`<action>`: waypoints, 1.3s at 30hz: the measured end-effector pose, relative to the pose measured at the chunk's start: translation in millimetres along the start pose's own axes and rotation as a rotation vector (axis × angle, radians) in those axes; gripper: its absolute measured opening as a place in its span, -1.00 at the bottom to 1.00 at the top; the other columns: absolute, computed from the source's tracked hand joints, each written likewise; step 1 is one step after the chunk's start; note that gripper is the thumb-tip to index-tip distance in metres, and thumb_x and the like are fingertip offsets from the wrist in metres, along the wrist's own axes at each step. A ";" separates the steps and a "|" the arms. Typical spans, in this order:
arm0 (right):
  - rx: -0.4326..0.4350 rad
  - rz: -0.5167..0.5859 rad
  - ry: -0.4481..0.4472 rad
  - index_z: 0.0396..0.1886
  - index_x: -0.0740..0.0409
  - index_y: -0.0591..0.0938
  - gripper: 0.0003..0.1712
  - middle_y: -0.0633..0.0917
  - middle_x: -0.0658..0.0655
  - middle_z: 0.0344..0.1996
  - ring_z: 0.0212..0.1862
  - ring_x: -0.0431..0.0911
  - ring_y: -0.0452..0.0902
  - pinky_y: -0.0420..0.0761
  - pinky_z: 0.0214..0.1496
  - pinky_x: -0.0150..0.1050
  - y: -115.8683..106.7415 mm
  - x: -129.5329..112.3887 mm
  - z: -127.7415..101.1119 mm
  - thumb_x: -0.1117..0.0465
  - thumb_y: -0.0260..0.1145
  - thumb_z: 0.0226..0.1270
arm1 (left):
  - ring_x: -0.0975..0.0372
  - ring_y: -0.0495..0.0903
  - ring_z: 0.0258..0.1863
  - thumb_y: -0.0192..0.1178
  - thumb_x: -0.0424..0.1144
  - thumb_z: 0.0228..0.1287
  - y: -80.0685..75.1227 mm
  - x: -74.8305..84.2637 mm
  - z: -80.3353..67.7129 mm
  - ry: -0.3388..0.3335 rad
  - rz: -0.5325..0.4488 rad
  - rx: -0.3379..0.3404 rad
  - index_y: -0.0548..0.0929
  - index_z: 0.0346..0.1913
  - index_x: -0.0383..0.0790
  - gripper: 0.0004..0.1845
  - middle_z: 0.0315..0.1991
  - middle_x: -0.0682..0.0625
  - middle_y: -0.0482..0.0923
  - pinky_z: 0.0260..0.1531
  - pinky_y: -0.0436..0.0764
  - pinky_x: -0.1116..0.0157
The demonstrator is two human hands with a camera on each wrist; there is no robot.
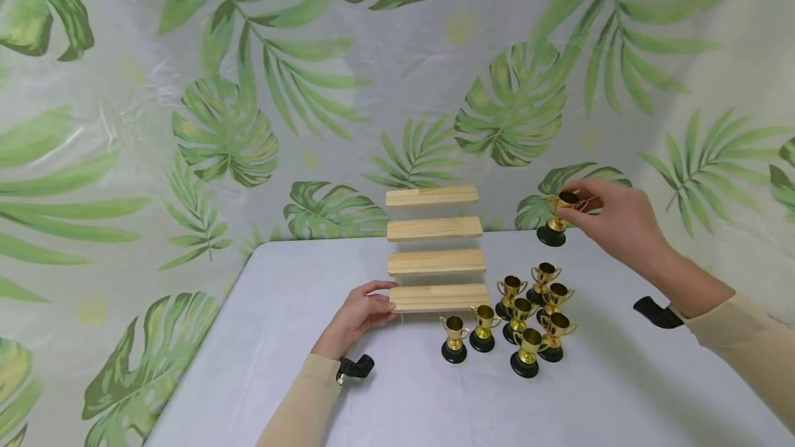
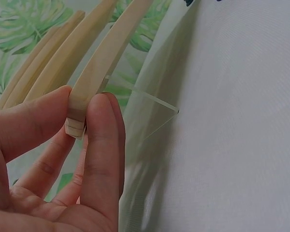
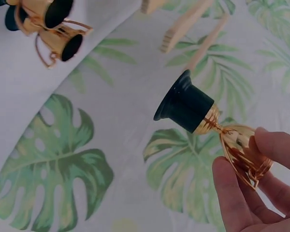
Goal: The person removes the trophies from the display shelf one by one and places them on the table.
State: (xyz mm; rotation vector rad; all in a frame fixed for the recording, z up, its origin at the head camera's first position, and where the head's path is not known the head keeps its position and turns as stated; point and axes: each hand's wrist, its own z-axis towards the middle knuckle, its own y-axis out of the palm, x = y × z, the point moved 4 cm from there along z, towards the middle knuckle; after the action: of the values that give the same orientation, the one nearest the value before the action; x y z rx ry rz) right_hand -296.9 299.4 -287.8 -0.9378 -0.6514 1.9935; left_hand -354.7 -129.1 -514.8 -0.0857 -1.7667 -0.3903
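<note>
— While the left hand (image 1: pixel 359 316) pinches the end of the bottom step of the wooden stand (image 1: pixel 436 254), low and left of centre in the head view, is that enough to steady it?

— I'd judge so. The left wrist view shows thumb and fingers (image 2: pixel 102 145) closed on the plank's end, just beside the clear plastic side panel (image 2: pixel 154 121). Keeping that pinch firm but light should stop the stand sliding on the white table (image 1: pixel 261 364).

— And the cluster just to the right of the stand?

— Eight small gold trophies (image 1: pixel 524 319) on black bases, standing upright and close together at lower centre-right. Neither hand touches them.

— Where's the one being handled?

— Further back, at right of centre. The right hand (image 1: pixel 615 216) grips a ninth trophy (image 1: pixel 555 221) by its gold cup; its black base hangs just above the table's far edge, in front of the leaf-print backdrop (image 1: pixel 217 123).

— How is that hand posed?

— Arm reaching in from the lower right, wrist raised, fingertips (image 3: pixel 234 193) wrapped round the cup, base pointing away from the palm.

— Any advice?

— Hold it by the cup, keep it level, and bring the base flat onto a step, clear of the handles.
</note>
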 end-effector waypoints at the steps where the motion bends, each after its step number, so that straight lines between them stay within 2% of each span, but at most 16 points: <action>1: 0.000 -0.006 0.002 0.03 -0.06 0.71 -0.61 0.76 0.01 -0.30 -0.28 -0.02 0.71 0.50 -0.41 -0.38 0.5 3.4 -4.2 0.01 0.53 0.23 | 0.12 0.70 -0.29 0.34 -0.57 0.15 0.0 -0.2 0.3 0.001 0.000 0.000 0.56 0.24 -0.36 -0.46 -0.26 -0.17 0.66 -0.28 0.74 0.27; 8: 0.032 -0.019 -0.008 0.01 -0.08 0.72 -0.59 0.75 -0.01 -0.32 -0.33 -0.13 0.70 0.46 -0.47 -0.46 -1.0 21.4 -29.6 0.07 0.59 0.16 | 0.12 0.71 -0.28 0.33 -0.57 0.17 -0.1 -1.2 1.3 0.009 0.008 -0.010 0.55 0.25 -0.37 -0.46 -0.24 -0.18 0.67 -0.27 0.74 0.26; 13: 0.014 -0.010 0.021 0.02 -0.09 0.71 -0.59 0.74 -0.01 -0.32 -0.33 -0.27 0.67 0.48 -0.50 -0.49 -1.0 30.2 -46.2 0.09 0.58 0.16 | 0.12 0.71 -0.29 0.33 -0.56 0.17 -0.7 -1.9 0.1 0.007 0.010 -0.008 0.55 0.26 -0.37 -0.46 -0.24 -0.18 0.68 -0.27 0.74 0.26; 19: 0.016 0.002 0.038 0.03 -0.04 0.71 -0.56 0.76 0.02 -0.32 -0.33 -0.21 0.70 0.46 -0.49 -0.58 -1.0 35.2 -64.3 0.13 0.60 0.14 | 0.11 0.71 -0.27 0.34 -0.56 0.17 0.6 -0.1 -2.5 0.004 0.004 -0.007 0.55 0.27 -0.35 -0.45 -0.22 -0.19 0.68 -0.26 0.74 0.27; 22: 0.019 0.000 0.050 0.04 -0.04 0.71 -0.56 0.76 0.02 -0.35 -0.33 -0.37 0.66 0.47 -0.49 -0.59 0.2 38.2 -72.7 0.13 0.60 0.13 | 0.12 0.71 -0.28 0.34 -0.55 0.18 1.0 0.5 -2.8 0.007 0.008 -0.009 0.54 0.27 -0.35 -0.45 -0.22 -0.19 0.68 -0.27 0.74 0.28; 27: 0.025 0.002 0.066 0.02 -0.08 0.71 -0.56 0.75 -0.01 -0.39 -0.32 -0.68 0.47 0.48 -0.53 -0.55 4.5 43.9 -86.5 0.11 0.61 0.12 | 0.12 0.71 -0.28 0.34 -0.55 0.18 0.6 0.4 -1.2 0.008 0.007 -0.008 0.55 0.27 -0.35 -0.45 -0.22 -0.19 0.68 -0.27 0.74 0.28; 39: 0.071 0.000 0.082 0.01 0.02 0.72 -0.57 0.77 0.11 -0.40 -0.33 -0.79 0.38 0.44 -0.56 -0.55 12.0 55.9 -108.5 0.13 0.60 0.11 | 0.12 0.71 -0.27 0.34 -0.55 0.18 -0.9 -0.6 -0.8 0.006 0.005 -0.021 0.52 0.29 -0.37 -0.43 -0.21 -0.19 0.68 -0.25 0.73 0.28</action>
State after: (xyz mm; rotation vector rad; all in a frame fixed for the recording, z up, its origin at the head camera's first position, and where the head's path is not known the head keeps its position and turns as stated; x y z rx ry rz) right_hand -237.1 351.4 -381.4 -0.9714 -0.5318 1.9538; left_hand -354.1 -130.1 -515.4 -0.1037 -1.7563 -0.4048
